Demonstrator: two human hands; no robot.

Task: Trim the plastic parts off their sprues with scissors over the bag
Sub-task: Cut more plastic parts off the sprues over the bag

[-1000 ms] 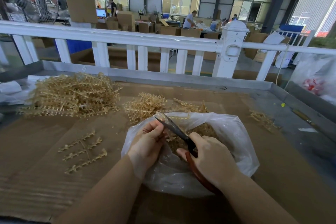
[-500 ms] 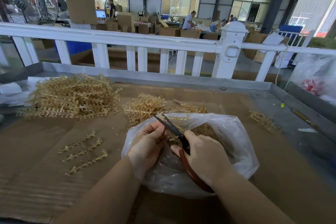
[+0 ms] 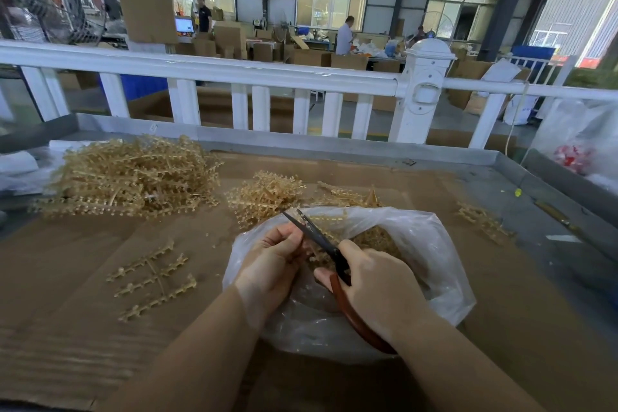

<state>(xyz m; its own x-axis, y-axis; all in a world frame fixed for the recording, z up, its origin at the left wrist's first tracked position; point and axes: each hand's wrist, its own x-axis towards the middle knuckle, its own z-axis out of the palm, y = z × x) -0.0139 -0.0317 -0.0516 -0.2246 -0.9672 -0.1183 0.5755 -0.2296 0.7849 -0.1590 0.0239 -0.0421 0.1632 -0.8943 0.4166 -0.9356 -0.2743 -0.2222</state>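
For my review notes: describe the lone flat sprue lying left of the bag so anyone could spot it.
Start at the clear plastic bag in front of the person, then look left across the brown cardboard. The sprue lies flat there: a thin tan stem with toothed cross branches. Unlike the tangled big pile behind it, it lies alone.

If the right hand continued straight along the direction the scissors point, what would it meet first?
Most likely the left hand. The right hand aims the scissors up and to the left, and their blades already lie beside the left fingers holding the sprue over the bag. Depth is uncertain.
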